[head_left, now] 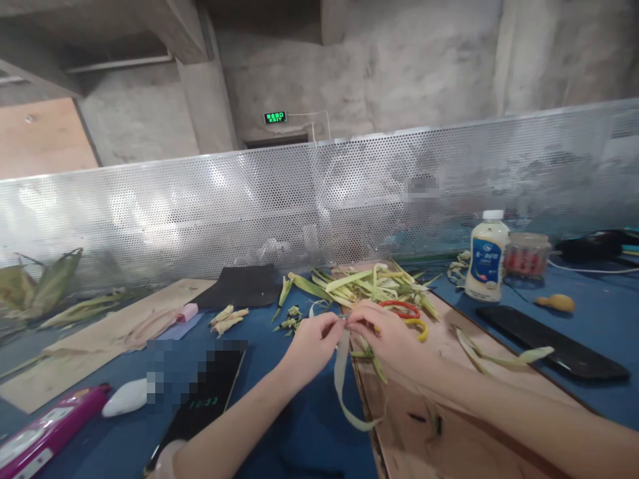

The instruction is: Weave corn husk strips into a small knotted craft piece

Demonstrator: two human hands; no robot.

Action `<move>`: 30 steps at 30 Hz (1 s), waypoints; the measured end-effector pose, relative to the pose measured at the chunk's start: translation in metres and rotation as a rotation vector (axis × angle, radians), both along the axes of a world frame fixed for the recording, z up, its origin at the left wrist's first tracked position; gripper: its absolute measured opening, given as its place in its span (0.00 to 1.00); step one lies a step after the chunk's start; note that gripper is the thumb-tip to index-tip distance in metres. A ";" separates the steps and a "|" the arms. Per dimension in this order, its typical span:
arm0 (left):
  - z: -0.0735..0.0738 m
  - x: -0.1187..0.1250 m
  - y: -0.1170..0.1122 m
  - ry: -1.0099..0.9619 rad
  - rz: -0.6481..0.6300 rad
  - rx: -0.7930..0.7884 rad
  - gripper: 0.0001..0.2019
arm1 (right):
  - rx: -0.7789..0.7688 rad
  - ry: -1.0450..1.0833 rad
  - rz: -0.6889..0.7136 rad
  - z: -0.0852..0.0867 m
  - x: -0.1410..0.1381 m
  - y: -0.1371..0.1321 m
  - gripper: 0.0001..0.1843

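Note:
My left hand [312, 342] and my right hand [387, 332] meet above the blue table, both pinched on the top end of a pale green leaf strip [344, 386]. The strip hangs down from my fingertips and curls at its lower end over the edge of a brown board [449, 399]. Just behind my right hand lie scissors with red and yellow handles [409, 316] and a heap of green and yellow leaf strips [369, 283].
A perforated metal screen [319, 199] runs across the back. A white bottle [486, 256] and a jar [526, 253] stand at right, near a black tray [554, 342]. A phone [204, 396], a pink box [44, 432] and cardboard [100, 339] lie at left.

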State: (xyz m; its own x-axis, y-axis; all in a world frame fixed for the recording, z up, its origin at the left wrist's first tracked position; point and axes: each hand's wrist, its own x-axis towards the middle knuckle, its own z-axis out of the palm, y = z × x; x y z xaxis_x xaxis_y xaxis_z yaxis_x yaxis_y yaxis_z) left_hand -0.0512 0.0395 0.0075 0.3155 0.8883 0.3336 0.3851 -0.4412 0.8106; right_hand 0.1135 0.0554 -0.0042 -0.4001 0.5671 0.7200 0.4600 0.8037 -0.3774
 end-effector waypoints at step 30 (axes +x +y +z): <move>0.000 -0.004 0.001 -0.221 -0.181 -0.170 0.10 | -0.207 -0.040 0.109 0.027 0.004 -0.012 0.08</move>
